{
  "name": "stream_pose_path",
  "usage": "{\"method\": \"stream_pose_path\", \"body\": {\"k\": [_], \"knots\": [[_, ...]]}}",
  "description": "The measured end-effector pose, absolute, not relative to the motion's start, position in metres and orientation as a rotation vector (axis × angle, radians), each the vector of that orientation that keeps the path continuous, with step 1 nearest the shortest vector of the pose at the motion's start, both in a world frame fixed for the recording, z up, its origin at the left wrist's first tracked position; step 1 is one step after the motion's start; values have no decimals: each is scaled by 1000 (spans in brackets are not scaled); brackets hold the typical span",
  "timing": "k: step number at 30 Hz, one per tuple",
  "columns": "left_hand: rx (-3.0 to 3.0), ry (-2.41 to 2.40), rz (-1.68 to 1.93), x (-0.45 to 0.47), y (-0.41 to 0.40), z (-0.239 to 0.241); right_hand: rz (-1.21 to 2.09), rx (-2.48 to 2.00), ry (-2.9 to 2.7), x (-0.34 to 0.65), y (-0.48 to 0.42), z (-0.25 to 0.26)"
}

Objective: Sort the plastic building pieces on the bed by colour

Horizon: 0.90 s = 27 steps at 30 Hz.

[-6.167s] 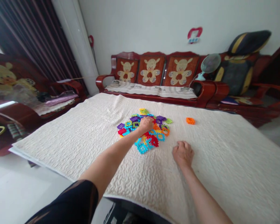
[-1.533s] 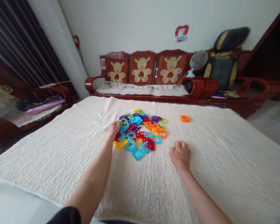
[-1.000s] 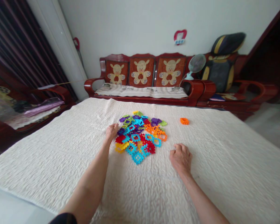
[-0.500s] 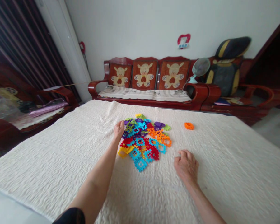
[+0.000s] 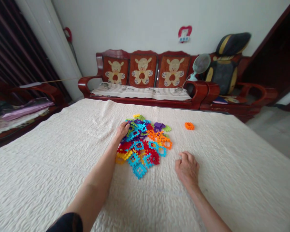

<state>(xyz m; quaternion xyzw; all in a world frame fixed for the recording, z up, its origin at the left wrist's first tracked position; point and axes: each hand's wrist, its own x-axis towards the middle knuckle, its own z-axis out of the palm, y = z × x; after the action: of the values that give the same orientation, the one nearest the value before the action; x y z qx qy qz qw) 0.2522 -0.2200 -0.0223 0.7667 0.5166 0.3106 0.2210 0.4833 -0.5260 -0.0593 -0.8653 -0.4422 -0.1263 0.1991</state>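
A heap of flat, toothed plastic pieces (image 5: 145, 141) in blue, red, orange, purple, green and yellow lies on a cream quilted cloth (image 5: 62, 154). My left hand (image 5: 122, 130) rests on the heap's left edge, fingers together and curled down onto the purple and green pieces. Whether it grips one is hidden. My right hand (image 5: 187, 167) lies on the cloth to the right of the heap, fingers loosely curled under, apart from the pieces. A single orange piece (image 5: 189, 126) lies alone further right and back.
A red wooden sofa (image 5: 145, 80) with bear-print cushions stands behind the cloth. A small fan (image 5: 199, 64) and a dark bag (image 5: 226, 69) sit at its right end. Another wooden seat with pink bedding (image 5: 24, 106) is at the left.
My left hand has slid from the heap's middle to its left edge, then a little further back. The heap looks pushed together. My right hand has stayed put.
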Motion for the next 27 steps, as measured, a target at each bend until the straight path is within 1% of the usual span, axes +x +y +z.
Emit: {"method": "stream_pose_path", "body": {"k": [5, 9, 13, 17, 19, 23, 27], "knots": [[2330, 1378, 831, 265, -240, -11, -332, -2420, -1235, 482, -526, -57], [2534, 1129, 871, 287, -272, -3, -321, -2400, -1230, 482, -527, -56], [2680, 949, 663, 320, -314, 0, -298, -2393, -1224, 481, -527, -56], [2728, 967, 489, 340, -341, -10, -297, -2381, -1215, 480, -527, -54], [2727, 986, 504, 343, -343, -17, -292, -2382, -1215, 480, -527, -54], [2684, 902, 653, 340, -339, -30, -269, -2348, -1215, 483, -531, -59], [2635, 920, 707, 341, -339, -36, -185, -2168, -1279, 491, -524, -59]]}}
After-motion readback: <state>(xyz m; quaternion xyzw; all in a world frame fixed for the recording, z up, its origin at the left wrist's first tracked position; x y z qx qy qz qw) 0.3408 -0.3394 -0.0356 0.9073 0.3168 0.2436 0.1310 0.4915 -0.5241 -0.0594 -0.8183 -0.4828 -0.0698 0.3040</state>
